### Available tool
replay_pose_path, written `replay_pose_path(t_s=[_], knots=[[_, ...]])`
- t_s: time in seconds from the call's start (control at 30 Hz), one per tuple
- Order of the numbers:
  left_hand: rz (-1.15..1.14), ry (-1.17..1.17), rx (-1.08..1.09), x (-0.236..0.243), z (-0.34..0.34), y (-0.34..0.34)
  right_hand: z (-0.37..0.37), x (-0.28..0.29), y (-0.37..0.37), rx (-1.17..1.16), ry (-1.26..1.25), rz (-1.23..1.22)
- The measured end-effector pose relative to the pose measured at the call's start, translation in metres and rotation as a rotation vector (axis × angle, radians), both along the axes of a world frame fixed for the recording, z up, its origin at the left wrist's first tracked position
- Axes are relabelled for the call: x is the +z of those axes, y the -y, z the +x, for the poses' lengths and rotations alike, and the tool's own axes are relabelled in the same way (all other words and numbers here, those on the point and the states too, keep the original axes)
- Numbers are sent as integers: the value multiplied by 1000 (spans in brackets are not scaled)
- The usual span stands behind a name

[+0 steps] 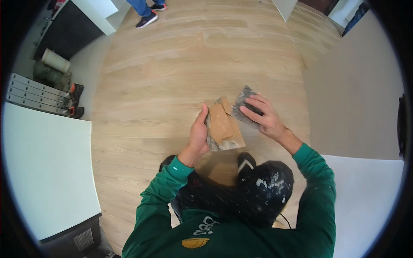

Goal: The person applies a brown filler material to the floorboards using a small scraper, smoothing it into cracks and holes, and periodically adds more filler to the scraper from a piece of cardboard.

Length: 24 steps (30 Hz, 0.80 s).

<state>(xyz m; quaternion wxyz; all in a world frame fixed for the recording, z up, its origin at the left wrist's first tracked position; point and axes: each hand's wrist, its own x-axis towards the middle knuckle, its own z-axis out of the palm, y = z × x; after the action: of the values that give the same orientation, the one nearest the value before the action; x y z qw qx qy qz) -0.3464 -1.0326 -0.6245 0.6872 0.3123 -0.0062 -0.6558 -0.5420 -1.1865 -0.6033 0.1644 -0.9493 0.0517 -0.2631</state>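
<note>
In my left hand is a flat, roughly square spreader plate, gripped along its left edge with the thumb on top. A thick layer of tan filler paste covers most of its upper face. My right hand is closed around a grey, smeared spreader blade, with its fingers across the face. The blade's left edge lies close beside the plate's upper right corner, where some paste sits; whether they touch I cannot tell. Both tools are held above the floor, in front of my bent knees.
Wood-look floor with whitish dust lies ahead. A folded ladder, dark shoes and a pale roll are on the left. White panels flank me. Another person's shoe stands at the far end.
</note>
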Motion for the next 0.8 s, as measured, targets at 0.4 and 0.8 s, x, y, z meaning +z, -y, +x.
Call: replay_pose_path(t_s=[0.4, 0.8], knots=[[-518, 1948, 500, -17, 43, -8, 16, 72, -48, -292, 322, 2018], [-160, 1521, 190, -73, 28, -18, -35, 1, -9, -207, 261, 2254]])
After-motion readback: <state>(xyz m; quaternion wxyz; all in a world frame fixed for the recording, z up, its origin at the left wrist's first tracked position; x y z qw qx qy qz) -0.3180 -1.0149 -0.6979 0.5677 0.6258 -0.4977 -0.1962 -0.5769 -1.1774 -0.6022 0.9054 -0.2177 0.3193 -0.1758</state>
